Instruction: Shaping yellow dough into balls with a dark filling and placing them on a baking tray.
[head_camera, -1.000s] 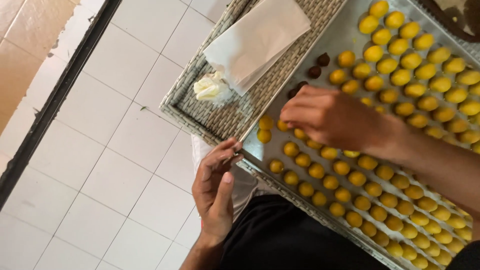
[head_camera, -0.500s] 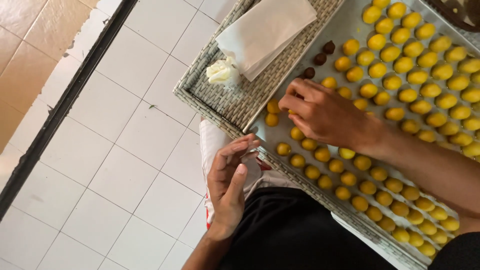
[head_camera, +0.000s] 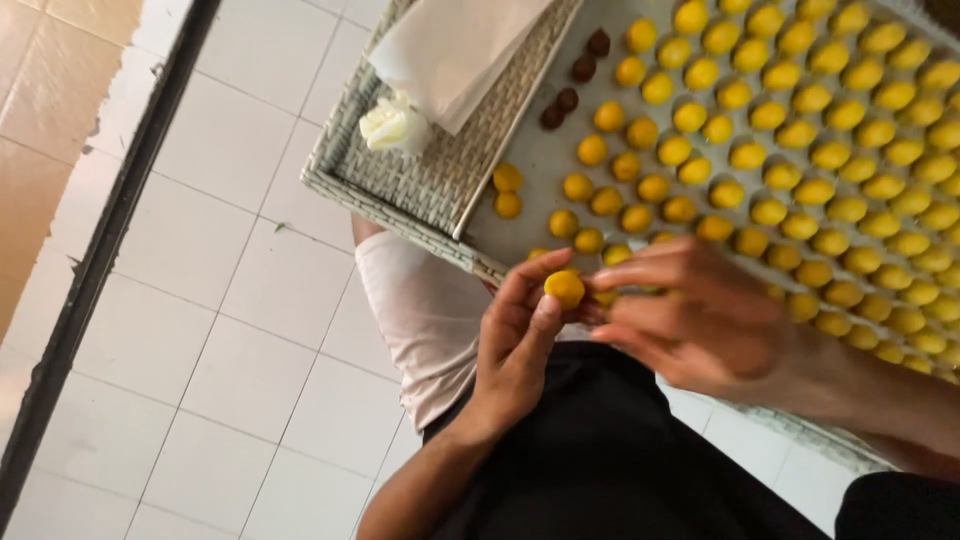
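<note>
Since a moment ago our right hand (head_camera: 700, 320) has come off the rows on the tray and drawn in to meet the left hand (head_camera: 520, 335), which has risen from our lap to the tray's near edge. We now hold one yellow dough ball (head_camera: 564, 288) there, pinched between the left thumb and fingertips, just in front of the tray's near edge. Our right fingers are drawn together and point at the ball; whether they touch it we cannot tell.

Behind our hands the grey baking tray (head_camera: 530, 165) carries close rows of yellow balls (head_camera: 800, 150), and our right hand covers part of the nearest rows. A few dark brown balls (head_camera: 575, 85) sit at the tray's upper left. Beside it, a woven grey basket tray (head_camera: 440, 180) holds a folded white paper (head_camera: 450, 50) and a small pale lump of dough (head_camera: 392, 125). White floor tiles (head_camera: 200, 330) lie to our left.
</note>
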